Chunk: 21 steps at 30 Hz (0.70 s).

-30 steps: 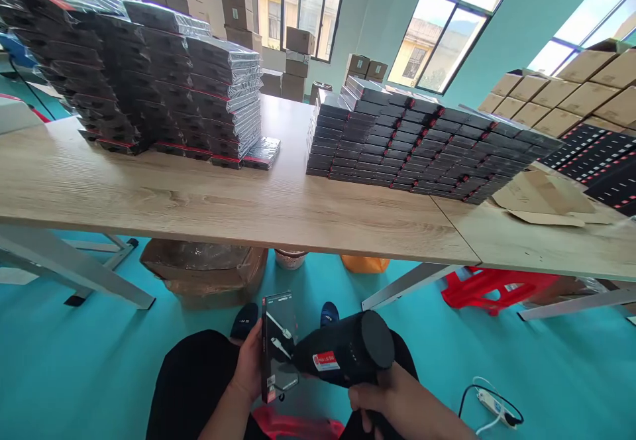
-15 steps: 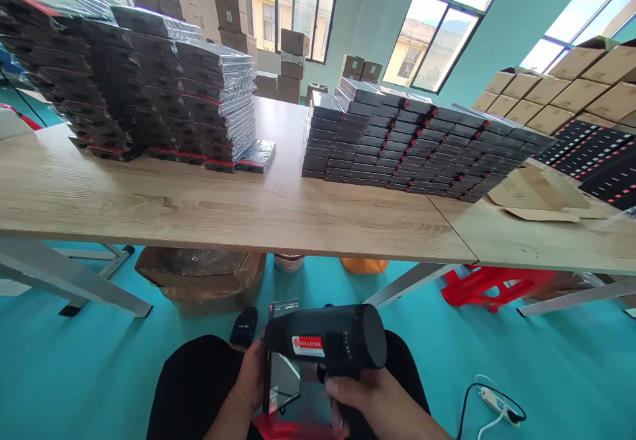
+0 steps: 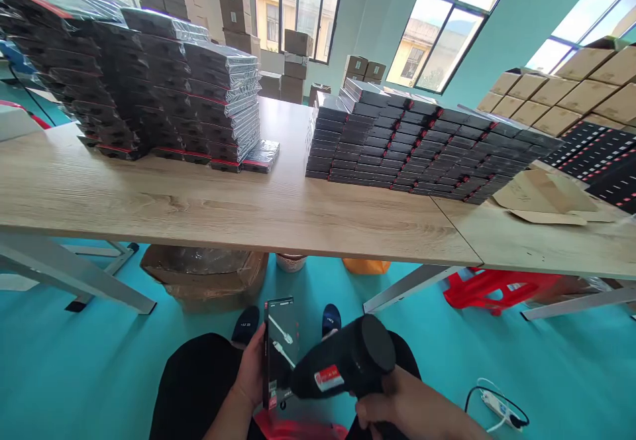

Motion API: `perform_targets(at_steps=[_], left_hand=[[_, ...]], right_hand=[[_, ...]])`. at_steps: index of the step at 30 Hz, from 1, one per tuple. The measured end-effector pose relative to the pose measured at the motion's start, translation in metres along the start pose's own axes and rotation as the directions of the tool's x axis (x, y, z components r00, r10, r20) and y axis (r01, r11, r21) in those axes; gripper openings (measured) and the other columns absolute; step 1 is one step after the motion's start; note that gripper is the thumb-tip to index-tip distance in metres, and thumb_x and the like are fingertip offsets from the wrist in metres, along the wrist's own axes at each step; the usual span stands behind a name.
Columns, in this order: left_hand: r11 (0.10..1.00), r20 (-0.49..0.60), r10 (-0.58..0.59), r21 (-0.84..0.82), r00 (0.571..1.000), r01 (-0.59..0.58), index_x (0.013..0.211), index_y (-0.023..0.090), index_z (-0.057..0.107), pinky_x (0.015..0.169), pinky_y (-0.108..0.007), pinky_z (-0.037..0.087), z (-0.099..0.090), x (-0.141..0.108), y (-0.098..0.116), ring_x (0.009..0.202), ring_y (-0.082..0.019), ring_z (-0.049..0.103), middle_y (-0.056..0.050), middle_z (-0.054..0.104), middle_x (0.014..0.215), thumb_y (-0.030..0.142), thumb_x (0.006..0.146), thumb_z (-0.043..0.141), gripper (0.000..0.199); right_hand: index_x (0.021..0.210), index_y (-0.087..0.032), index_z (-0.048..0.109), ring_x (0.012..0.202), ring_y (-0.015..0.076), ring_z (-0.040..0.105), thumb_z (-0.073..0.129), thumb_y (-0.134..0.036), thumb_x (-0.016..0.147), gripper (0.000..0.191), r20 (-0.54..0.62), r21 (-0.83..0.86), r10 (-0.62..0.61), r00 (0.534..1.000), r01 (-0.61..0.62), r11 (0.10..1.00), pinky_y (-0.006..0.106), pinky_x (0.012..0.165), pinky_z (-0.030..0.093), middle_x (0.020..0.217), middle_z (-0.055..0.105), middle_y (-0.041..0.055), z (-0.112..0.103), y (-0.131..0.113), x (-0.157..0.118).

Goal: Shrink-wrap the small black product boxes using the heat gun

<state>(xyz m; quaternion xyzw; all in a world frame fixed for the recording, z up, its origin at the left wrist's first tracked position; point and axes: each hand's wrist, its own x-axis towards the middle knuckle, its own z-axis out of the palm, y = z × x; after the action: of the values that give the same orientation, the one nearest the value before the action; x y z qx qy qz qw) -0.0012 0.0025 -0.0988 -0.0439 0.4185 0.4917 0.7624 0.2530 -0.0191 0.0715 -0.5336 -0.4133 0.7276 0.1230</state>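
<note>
My left hand [image 3: 250, 368] grips a flat black box [image 3: 281, 334] by its left edge, above the floor between my knees. A white cable is pictured on the box's face. In my right hand [image 3: 392, 397] is a black heat gun [image 3: 342, 360] with a red and white label, my fingers closed round its handle. The gun's nozzle points left and down at the lower right part of the box and hides some of it. Whether the nozzle touches the box, I cannot tell.
Ahead stands a wooden table [image 3: 238, 218]. It bears stacks of film-wrapped boxes [image 3: 163, 89] at left and stacked black boxes [image 3: 397, 142] at right. An open carton [image 3: 209, 281] and a red stool [image 3: 497, 291] are below it. A power strip [image 3: 499, 405] lies on the floor.
The heat gun has moved down and right, its nozzle tilting downward from the box's upper part to its lower part. More of the box's face shows. My left hand stays on the box.
</note>
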Motion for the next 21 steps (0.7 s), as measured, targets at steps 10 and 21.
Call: perform_targets(at_steps=[10,21], left_hand=[[0.987,-0.21,0.062,-0.135,0.976,-0.091,0.093,0.02,0.065,0.077,-0.044,0.057,-0.036,0.04,0.0,0.064,-0.025,0.072,-0.004,0.072,0.067,0.04,0.094,0.049,0.025],[0.959,-0.185,0.064,-0.262,0.981,-0.112,0.13,0.025,0.056,0.075,-0.048,0.057,-0.052,0.055,-0.006,0.077,-0.029,0.073,-0.009,0.076,0.087,0.039,0.097,0.041,0.04]], right_hand=[[0.078,-0.014,0.072,0.068,0.0175,0.058,0.08,-0.053,0.062,0.042,-0.094,0.26,0.107,0.99,-0.079,0.962,0.032,0.072,0.045,0.071,0.064,0.004,0.011,0.034,-0.006],[0.099,-0.017,0.069,0.072,0.0228,0.061,0.081,-0.053,0.064,0.052,-0.14,0.221,0.074,0.987,-0.041,0.974,0.037,0.073,0.046,0.07,0.064,0.003,0.022,0.038,0.007]])
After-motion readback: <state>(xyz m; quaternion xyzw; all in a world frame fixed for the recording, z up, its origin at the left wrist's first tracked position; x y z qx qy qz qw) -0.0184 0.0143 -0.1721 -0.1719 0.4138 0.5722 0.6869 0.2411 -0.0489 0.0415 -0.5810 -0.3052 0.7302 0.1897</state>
